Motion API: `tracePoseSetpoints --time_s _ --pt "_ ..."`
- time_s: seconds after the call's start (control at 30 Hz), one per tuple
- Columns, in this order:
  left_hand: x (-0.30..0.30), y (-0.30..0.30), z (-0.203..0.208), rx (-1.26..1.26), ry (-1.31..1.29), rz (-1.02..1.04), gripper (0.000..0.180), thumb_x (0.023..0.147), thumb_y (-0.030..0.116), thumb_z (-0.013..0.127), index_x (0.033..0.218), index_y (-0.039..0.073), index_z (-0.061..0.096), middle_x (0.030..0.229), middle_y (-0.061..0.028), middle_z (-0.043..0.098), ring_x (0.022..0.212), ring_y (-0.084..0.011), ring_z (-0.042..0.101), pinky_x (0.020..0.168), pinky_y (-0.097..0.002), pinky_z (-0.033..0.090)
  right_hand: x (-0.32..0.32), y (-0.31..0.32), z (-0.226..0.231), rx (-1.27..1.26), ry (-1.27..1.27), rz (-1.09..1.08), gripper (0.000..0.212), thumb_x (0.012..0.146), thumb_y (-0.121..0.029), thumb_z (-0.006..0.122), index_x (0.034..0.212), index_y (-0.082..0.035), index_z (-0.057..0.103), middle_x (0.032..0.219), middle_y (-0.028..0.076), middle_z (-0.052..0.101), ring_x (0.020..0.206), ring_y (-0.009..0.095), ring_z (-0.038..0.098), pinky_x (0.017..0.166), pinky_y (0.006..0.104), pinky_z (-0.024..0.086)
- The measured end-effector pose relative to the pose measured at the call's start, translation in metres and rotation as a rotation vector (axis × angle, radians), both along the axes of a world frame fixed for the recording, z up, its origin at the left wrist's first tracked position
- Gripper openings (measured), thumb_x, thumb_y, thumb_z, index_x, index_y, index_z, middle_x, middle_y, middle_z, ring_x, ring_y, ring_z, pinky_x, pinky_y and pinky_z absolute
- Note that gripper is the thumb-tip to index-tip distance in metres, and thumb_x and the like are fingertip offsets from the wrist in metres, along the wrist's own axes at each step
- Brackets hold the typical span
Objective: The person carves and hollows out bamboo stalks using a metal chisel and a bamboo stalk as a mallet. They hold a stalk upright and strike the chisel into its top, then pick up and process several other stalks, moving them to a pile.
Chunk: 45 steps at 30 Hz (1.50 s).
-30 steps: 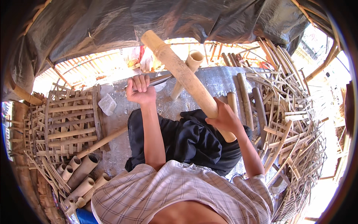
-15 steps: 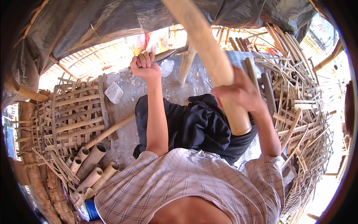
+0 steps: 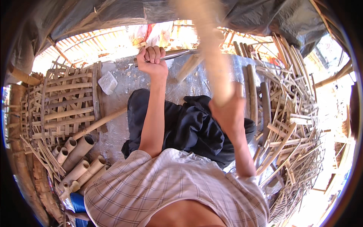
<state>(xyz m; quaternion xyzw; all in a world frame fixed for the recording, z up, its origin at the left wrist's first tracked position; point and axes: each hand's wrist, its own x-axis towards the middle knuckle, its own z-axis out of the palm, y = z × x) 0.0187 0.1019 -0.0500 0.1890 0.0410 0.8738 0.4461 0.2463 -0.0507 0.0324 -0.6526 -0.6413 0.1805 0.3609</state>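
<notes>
My left hand [image 3: 152,62] is closed round the handle of a long, dark-bladed knife [image 3: 177,54], beyond my left knee. The blade points right, toward the top of a short bamboo piece [image 3: 189,69] that leans on the ground sheet; whether they touch I cannot tell. My right hand [image 3: 229,113] grips the lower end of a thick, pale bamboo pole [image 3: 215,64], over my right thigh. The pole is blurred by motion and rises toward the far edge, hiding part of the blade's tip area. Its far end is out of sight.
To the left stand a woven bamboo lattice [image 3: 68,102] and several cut bamboo tubes [image 3: 81,151]. A whitish block [image 3: 107,83] lies on the silvery sheet [image 3: 113,128]. Heaped bamboo strips [image 3: 295,151] fill the right side. Dark sheeting [image 3: 113,17] hangs overhead.
My right hand and the pole have moved left and farther from me, and the pole now stands more upright. My left hand keeps its hold on the knife; the short bamboo piece tilts more.
</notes>
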Motion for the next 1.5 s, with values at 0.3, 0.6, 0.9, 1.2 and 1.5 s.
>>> tracePoseSetpoints --time_s 0.3,0.6,0.9,1.2,1.5 --pt "-0.010 0.002 -0.018 -0.047 -0.114 0.051 0.042 0.087 0.023 0.054 0.058 0.024 0.024 0.048 0.0081 0.027 0.043 -0.0078 0.025 0.051 -0.0269 0.029 0.018 -0.006 -0.044 -0.235 -0.214 0.151 0.062 0.074 -0.014 0.075 0.127 0.005 0.048 0.097 0.034 0.067 0.093 0.054 0.064 0.088 0.0573 0.050" --pt "-0.029 0.002 -0.025 0.003 -0.115 0.014 0.041 0.090 0.023 0.051 0.059 0.023 0.025 0.049 0.0073 0.027 0.043 -0.0084 0.026 0.051 -0.0292 0.030 0.016 -0.006 -0.059 -0.650 0.850 0.552 0.050 0.075 -0.002 0.077 0.120 0.010 0.058 0.093 0.017 0.069 0.088 0.032 0.075 0.083 0.0447 0.062" --pt "-0.020 0.003 -0.016 0.008 -0.077 -0.002 0.042 0.085 0.019 0.054 0.059 0.023 0.022 0.050 0.0072 0.025 0.047 -0.0097 0.025 0.055 -0.0286 0.031 0.004 0.015 -0.075 -0.870 1.619 0.793 0.058 0.075 -0.015 0.069 0.125 0.010 0.051 0.106 0.024 0.067 0.116 0.045 0.065 0.110 0.0528 0.049" --pt "-0.025 0.006 -0.020 0.002 -0.108 -0.023 0.040 0.086 0.019 0.052 0.059 0.023 0.023 0.050 0.0062 0.024 0.046 -0.0105 0.025 0.054 -0.0300 0.032 -0.024 0.019 -0.053 -0.793 1.773 0.643 0.068 0.068 -0.017 0.068 0.127 0.012 0.051 0.110 0.025 0.068 0.124 0.047 0.060 0.116 0.0494 0.045" --pt "-0.028 0.005 -0.021 -0.010 -0.151 -0.031 0.041 0.085 0.019 0.053 0.059 0.023 0.021 0.049 0.0069 0.022 0.046 -0.0105 0.024 0.053 -0.0295 0.031 -0.027 0.020 -0.054 -0.810 1.826 0.645 0.068 0.068 -0.016 0.067 0.128 0.013 0.051 0.114 0.028 0.067 0.127 0.049 0.057 0.118 0.0506 0.042"
